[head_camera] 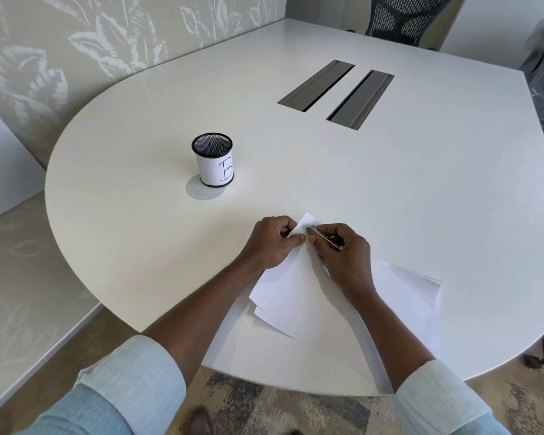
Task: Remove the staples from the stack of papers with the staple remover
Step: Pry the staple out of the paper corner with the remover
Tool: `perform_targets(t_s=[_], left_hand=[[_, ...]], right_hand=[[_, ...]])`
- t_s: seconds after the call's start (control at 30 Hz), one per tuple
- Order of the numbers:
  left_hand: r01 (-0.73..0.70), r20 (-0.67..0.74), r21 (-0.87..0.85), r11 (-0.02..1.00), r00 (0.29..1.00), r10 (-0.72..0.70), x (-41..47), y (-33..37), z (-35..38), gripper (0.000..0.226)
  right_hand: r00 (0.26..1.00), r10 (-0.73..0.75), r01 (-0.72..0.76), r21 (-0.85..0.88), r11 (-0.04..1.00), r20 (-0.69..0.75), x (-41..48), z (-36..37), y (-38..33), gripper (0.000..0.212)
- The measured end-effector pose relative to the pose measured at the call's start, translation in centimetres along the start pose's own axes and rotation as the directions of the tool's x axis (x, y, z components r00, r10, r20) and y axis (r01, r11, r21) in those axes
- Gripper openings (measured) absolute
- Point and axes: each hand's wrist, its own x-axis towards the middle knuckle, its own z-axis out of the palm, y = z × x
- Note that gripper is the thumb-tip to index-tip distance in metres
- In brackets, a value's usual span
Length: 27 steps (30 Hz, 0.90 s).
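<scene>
Nearest you, your two forearms reach out from pale blue rolled sleeves over the curved front edge of the white table, with a patterned rug showing on the floor below it. Just past the edge lies the stack of papers, white sheets fanned out loosely, the lower ones sticking out at the near corner and off to the right; one corner of the top sheets points away from you. Your left hand is closed on that far corner, thumb and fingers pinching the paper from the left side. Your right hand is curled tight around the staple remover, a slim metal tool whose tip touches the paper just beside your left thumb; whether it has caught a staple is too small to tell. The two hands are almost touching at the corner. Farther out and to the left, well apart from the papers, a black mesh pen cup stands upright, wrapped in a white label with a handwritten letter B. Beyond it, toward the middle of the table, two grey cable slots lie side by side. At the far end a black mesh office chair sits behind the table, and a leaf-patterned wall panel runs along the left.
</scene>
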Motion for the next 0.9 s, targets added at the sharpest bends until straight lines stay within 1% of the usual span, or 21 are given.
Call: perform_targets(t_s=[0.17,0.47,0.63,0.73,0.9], left_hand=[[0.025,-0.005,-0.041,0.999,1.000,-0.025,-0.02,-0.03,-0.12,0.007],[0.035,0.014,-0.062,0.997,0.999,-0.034,0.21,-0.14,-0.06,0.008],[0.015,0.018,-0.046,0.999,1.000,-0.015,0.27,-0.29,-0.09,0.009],[0.012,0.029,-0.014,1.000,0.999,-0.012,0.33,-0.28,-0.12,0.017],[0.024,0.013,-0.022,0.999,1.000,-0.024,0.51,-0.34,-0.01,0.013]], right_hand=[[1.000,0.023,-0.023,0.050,0.999,-0.013,-0.06,-0.26,-0.11,0.008],[1.000,0.029,-0.029,0.047,0.998,0.007,-0.10,-0.21,0.09,0.012],[1.000,0.006,-0.007,0.023,1.000,0.018,-0.09,-0.10,-0.02,0.012],[1.000,-0.010,0.010,0.005,1.000,0.023,-0.09,-0.05,0.10,0.014],[0.999,-0.039,0.040,-0.035,0.999,0.015,-0.15,0.16,0.18,0.010]])
